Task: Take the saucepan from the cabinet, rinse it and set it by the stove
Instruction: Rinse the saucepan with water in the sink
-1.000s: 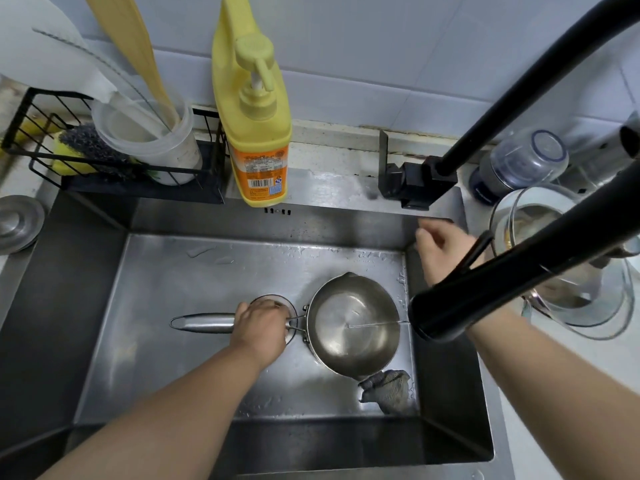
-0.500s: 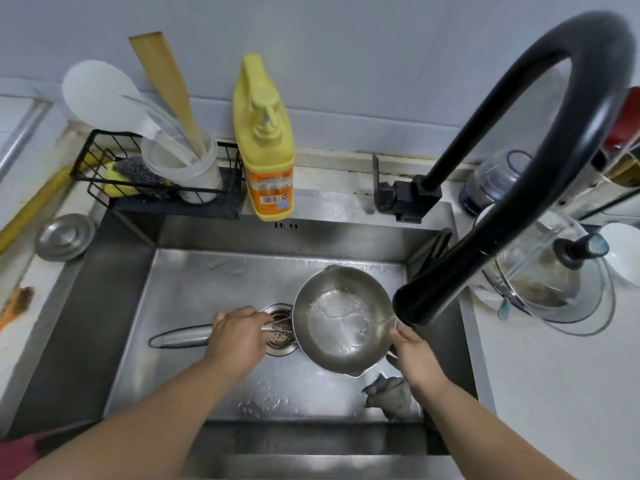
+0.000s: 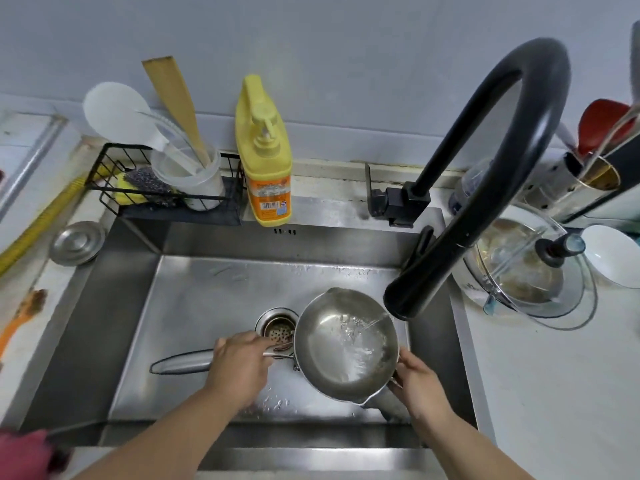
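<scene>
A steel saucepan hangs over the right half of the steel sink, its long handle pointing left. My left hand grips that handle close to the bowl. My right hand holds the pan's right rim with curled fingers. A thin stream of water falls from the black faucet into the pan, and water swirls inside it. The drain strainer lies just left of the pan.
A yellow soap bottle and a black wire rack with utensils stand behind the sink. A small steel lid lies at the left. A glass lid and white bowl sit on the right counter. A grey cloth lies under the pan.
My right hand left the faucet lever and came down to the pan's right rim. Water now runs into the pan, which has been lifted and tilted slightly.
</scene>
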